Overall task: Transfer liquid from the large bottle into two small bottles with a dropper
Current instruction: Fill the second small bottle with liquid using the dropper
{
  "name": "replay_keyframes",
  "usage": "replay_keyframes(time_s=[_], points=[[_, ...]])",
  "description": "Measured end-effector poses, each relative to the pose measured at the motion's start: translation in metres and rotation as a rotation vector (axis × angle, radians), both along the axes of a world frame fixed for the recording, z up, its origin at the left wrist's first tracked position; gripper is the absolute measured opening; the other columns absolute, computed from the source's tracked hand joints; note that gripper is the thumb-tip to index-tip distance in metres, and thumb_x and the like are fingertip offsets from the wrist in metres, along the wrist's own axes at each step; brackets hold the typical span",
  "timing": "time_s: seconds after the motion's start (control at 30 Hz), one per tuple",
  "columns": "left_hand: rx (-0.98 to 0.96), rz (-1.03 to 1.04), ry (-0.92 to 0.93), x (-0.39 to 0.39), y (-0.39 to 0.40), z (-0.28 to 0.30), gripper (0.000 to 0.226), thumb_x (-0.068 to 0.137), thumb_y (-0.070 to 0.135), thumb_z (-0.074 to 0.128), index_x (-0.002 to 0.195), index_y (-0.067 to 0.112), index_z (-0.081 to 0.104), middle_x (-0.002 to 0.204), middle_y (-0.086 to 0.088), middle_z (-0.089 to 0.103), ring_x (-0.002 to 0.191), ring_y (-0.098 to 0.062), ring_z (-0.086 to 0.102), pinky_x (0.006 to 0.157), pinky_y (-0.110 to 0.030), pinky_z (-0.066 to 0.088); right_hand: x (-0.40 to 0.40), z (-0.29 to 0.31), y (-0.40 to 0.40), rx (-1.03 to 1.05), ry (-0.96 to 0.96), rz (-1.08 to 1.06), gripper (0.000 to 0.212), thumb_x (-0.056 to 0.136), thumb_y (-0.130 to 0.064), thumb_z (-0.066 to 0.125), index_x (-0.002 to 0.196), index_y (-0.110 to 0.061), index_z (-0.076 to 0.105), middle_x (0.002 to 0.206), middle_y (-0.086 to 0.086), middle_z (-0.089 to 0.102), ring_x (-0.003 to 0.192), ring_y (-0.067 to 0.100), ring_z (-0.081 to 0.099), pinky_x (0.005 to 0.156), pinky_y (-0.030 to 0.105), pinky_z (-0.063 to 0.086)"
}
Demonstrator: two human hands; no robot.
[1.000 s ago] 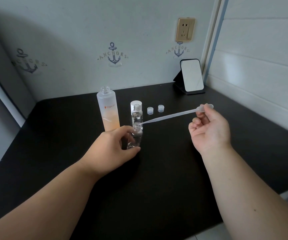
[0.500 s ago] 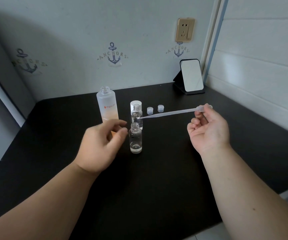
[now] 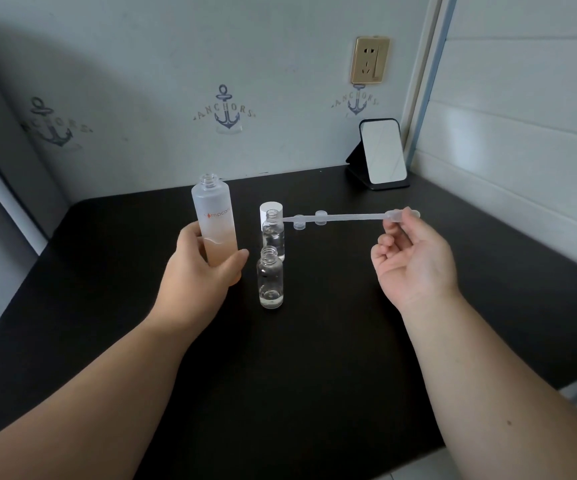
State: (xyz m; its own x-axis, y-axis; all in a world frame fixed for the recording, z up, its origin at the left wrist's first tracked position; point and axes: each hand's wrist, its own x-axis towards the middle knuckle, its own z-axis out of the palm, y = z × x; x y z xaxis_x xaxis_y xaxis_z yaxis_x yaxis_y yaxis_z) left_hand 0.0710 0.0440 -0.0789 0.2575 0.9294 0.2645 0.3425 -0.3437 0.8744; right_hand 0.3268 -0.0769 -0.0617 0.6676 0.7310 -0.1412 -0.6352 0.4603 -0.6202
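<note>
Left hand on the big bottle, right hand pinching the dropper.

I see my left hand curled round the large bottle, uncapped. My right hand pinches the dropper bulb at its 12 o'clock, tip reaching to 9 o'clock beside the far small bottle. The near small bottle stands at the left hand's 3 o'clock on the black table.

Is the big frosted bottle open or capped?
Open. The big bottle shows a bare threaded neck, no cap, while the left hand holds it.
</note>
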Motion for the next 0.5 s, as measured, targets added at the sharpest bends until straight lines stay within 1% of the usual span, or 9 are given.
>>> replay_keyframes(time_s=[0.03,0.07,0.13,0.2,0.27,0.3,0.4,0.43,0.5], points=[[0.007,0.011,0.022,0.001,0.0007,-0.0004,0.068,0.084,0.046,0.076,0.139,0.036,0.038,0.1,0.028,0.054,0.086,0.013,0.06,0.058,-0.009,0.044,-0.0001,0.0005,-0.0004,0.001,-0.001,0.004,0.022,0.092,-0.019,0.072,0.071,-0.016,0.076,0.079,0.001,0.068,0.055,0.011,0.05,0.054,0.02,0.043],[0.013,0.02,0.03,0.0013,0.0014,-0.0006,0.061,0.085,0.046,0.075,0.135,0.037,0.04,0.097,0.029,0.055,0.084,0.015,0.059,0.058,-0.009,0.043,-0.0002,0.001,-0.0006,0.0,-0.003,0.008,0.021,0.092,-0.019,0.072,0.072,-0.016,0.077,0.079,0.001,0.068,0.056,0.011,0.05,0.054,0.02,0.043],[0.018,0.025,0.028,0.0003,0.0023,-0.0004,0.047,0.087,0.045,0.074,0.123,0.044,0.043,0.095,0.03,0.059,0.086,0.013,0.06,0.063,-0.011,0.041,-0.0009,0.0012,-0.001,-0.006,-0.011,0.015,0.018,0.092,-0.018,0.073,0.075,-0.016,0.076,0.081,0.0,0.069,0.056,0.011,0.051,0.054,0.02,0.044],[0.021,0.016,0.01,-0.0013,0.001,0.0015,0.044,0.088,0.043,0.074,0.117,0.05,0.042,0.097,0.03,0.06,0.09,0.011,0.061,0.065,-0.012,0.042,-0.0013,0.001,-0.0012,0.001,-0.022,0.02,0.017,0.093,-0.019,0.073,0.077,-0.016,0.077,0.082,-0.001,0.069,0.056,0.01,0.051,0.054,0.02,0.045],[0.039,0.005,0.003,-0.0026,-0.0011,0.0034,0.044,0.088,0.04,0.074,0.115,0.054,0.042,0.098,0.035,0.059,0.09,0.017,0.058,0.064,-0.011,0.044,-0.0016,0.0012,-0.0011,0.017,-0.03,0.023,0.014,0.093,-0.022,0.073,0.08,-0.017,0.076,0.084,-0.001,0.069,0.057,0.009,0.051,0.055,0.019,0.045],[0.051,0.001,0.001,-0.0031,-0.0016,0.0038,0.044,0.088,0.038,0.075,0.115,0.054,0.044,0.099,0.037,0.058,0.091,0.015,0.058,0.067,-0.012,0.046,-0.0021,0.0014,-0.001,0.026,-0.03,0.023,0.012,0.093,-0.023,0.073,0.082,-0.017,0.076,0.085,-0.001,0.07,0.057,0.009,0.051,0.055,0.019,0.044],[0.061,-0.002,-0.003,-0.0037,-0.0026,0.0043,0.045,0.086,0.035,0.076,0.119,0.051,0.049,0.107,0.024,0.062,0.098,-0.003,0.063,0.08,-0.031,0.055,-0.0027,0.0012,-0.0014,0.062,-0.039,0.03,0.015,0.093,-0.026,0.073,0.08,-0.019,0.078,0.086,-0.002,0.07,0.057,0.008,0.05,0.056,0.018,0.044],[0.07,-0.004,0.006,-0.0034,-0.0032,0.0046,0.046,0.086,0.035,0.077,0.119,0.052,0.05,0.108,0.02,0.062,0.099,-0.007,0.064,0.081,-0.033,0.055,-0.0027,0.0014,-0.0017,0.072,-0.046,0.034,0.016,0.093,-0.027,0.072,0.08,-0.019,0.078,0.087,-0.002,0.07,0.057,0.008,0.05,0.056,0.018,0.044],[0.113,-0.008,0.035,-0.0032,-0.0043,0.0054,0.046,0.086,0.034,0.077,0.111,0.061,0.049,0.107,0.019,0.061,0.097,-0.008,0.063,0.078,-0.03,0.051,-0.0033,0.0023,-0.0024,0.077,-0.054,0.04,0.019,0.094,-0.027,0.071,0.078,-0.02,0.079,0.087,-0.003,0.07,0.057,0.008,0.05,0.056,0.018,0.044]])
